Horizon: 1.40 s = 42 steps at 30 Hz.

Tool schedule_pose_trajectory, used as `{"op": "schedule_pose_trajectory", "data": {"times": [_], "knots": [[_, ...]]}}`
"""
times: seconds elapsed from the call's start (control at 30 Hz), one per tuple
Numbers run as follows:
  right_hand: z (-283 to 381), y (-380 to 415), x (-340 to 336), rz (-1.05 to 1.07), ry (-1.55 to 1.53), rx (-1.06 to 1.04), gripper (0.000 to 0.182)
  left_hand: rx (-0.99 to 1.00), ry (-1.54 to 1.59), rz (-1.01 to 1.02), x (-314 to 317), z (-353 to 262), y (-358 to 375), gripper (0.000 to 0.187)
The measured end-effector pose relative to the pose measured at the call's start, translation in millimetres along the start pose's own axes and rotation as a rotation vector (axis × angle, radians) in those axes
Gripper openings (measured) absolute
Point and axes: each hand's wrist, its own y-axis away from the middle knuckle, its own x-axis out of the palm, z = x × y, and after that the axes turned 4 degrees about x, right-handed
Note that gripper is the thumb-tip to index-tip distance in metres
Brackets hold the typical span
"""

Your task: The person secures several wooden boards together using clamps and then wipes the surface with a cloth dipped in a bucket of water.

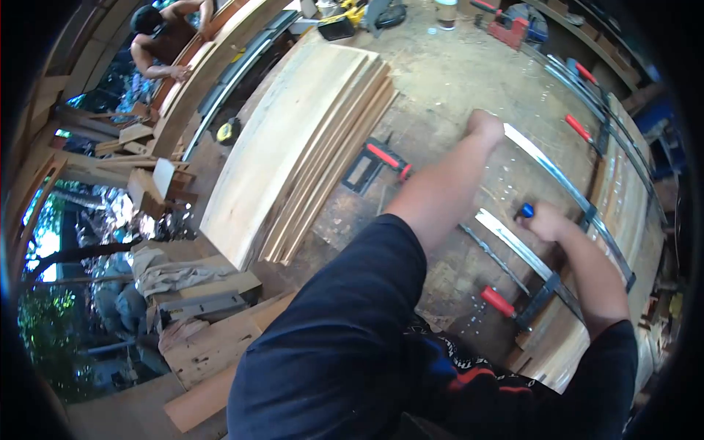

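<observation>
My left hand (485,127) is closed at the far end of a long metal bar clamp (546,167), which slants across the bench to the wooden boards (561,341) on the right. My right hand (546,222) is wrapped around a handle with a blue end (526,210), beside that clamp's dark jaw (589,214). How the handle joins the clamp is hidden by my fingers. Nearer my body, a second bar clamp (517,243) with a red handle (499,301) spans the boards. More clamps with red handles (578,128) sit farther up.
A stack of wooden planks (293,139) lies left of my arm, next to a red-and-black clamp (375,163). A long drill bit (495,258) rests on the workbench (433,95). Power tools (352,18) and a cup (446,13) stand at the back. Another person (172,37) handles timber at upper left.
</observation>
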Motion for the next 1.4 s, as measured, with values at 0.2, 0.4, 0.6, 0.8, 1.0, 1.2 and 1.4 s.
{"op": "schedule_pose_trajectory", "data": {"times": [0.2,0.4,0.6,0.8,1.0,1.2,1.4], "knots": [[24.7,33.4,26.1,-0.485,0.191,0.064,0.025,-0.012,-0.045,0.003,-2.2,-3.9,6.8,0.019],[-13.5,-15.5,-18.9,0.424,-0.298,-0.005,0.026,-0.019,-0.067,0.006,-9.3,-16.4,22.8,0.021],[14.6,4.6,-16.6,0.163,-0.110,-0.106,0.023,0.422,-1.022,0.254,-20.6,-9.2,-4.8,0.019],[28.6,34.1,25.8,-0.363,0.106,0.155,0.028,0.083,-0.294,0.247,-18.7,18.9,-36.7,0.031],[-12.6,-27.6,4.7,0.141,-0.130,-0.005,0.023,-0.001,-0.061,0.238,-12.6,-0.4,-27.0,0.028],[-20.6,-60.6,-14.7,0.796,-0.532,-0.018,0.033,0.009,-0.127,0.191,-18.8,-5.5,-11.0,0.027],[5.1,-5.7,19.7,-0.318,0.260,-0.139,0.026,-0.009,-0.108,0.226,-14.6,-5.9,-14.0,0.027]]}}
